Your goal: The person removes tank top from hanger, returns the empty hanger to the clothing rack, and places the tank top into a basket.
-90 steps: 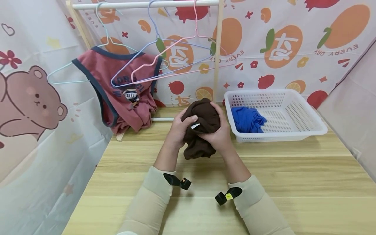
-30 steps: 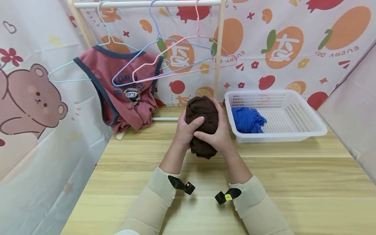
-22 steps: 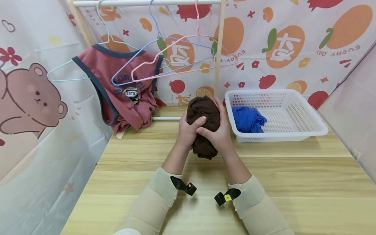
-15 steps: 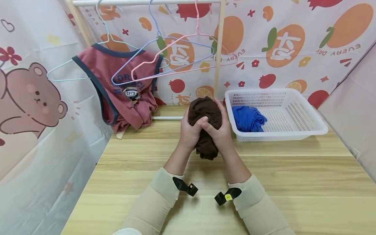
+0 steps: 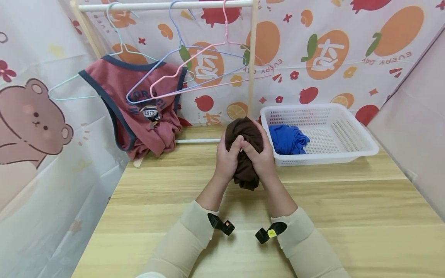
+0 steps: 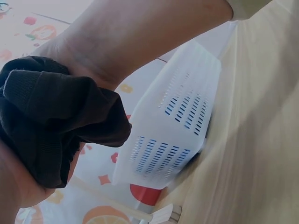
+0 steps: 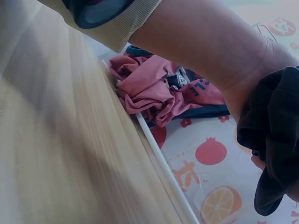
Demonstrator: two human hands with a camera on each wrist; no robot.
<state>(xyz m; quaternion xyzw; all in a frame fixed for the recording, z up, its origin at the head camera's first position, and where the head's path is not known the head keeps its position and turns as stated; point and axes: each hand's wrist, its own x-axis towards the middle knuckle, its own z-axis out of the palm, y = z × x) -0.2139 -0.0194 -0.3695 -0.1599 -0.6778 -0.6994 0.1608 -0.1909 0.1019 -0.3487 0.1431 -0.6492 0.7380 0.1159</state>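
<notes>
Between both hands is a bunched dark brown garment [image 5: 247, 129], held up over the table. My left hand [image 5: 226, 159] grips its left side and my right hand [image 5: 263, 160] its right side, both thumbs pressing the front with their tips close together. The lower end of the bundle hangs out below the palms. In the left wrist view the garment [image 6: 56, 112] shows folds and a ribbed edge. The right wrist view shows a loose fold of the brown cloth [image 7: 275, 126] drooping under the hand. Most of the fingers are hidden behind the cloth.
Right of the hands stands a white perforated basket [image 5: 342, 157] with a crumpled blue cloth [image 5: 287, 139] inside. At back left is a small rack [image 5: 146, 7] with a blue hanger [image 5: 153, 70], a pink hanger [image 5: 175, 75] and a red sleeveless top [image 5: 139, 77] on a mint hanger.
The hands have drawn closer together, squeezing the brown garment into a narrower bundle. A white tag seen earlier on it is mostly covered now. The left hand has moved right; the view has shifted slightly.
</notes>
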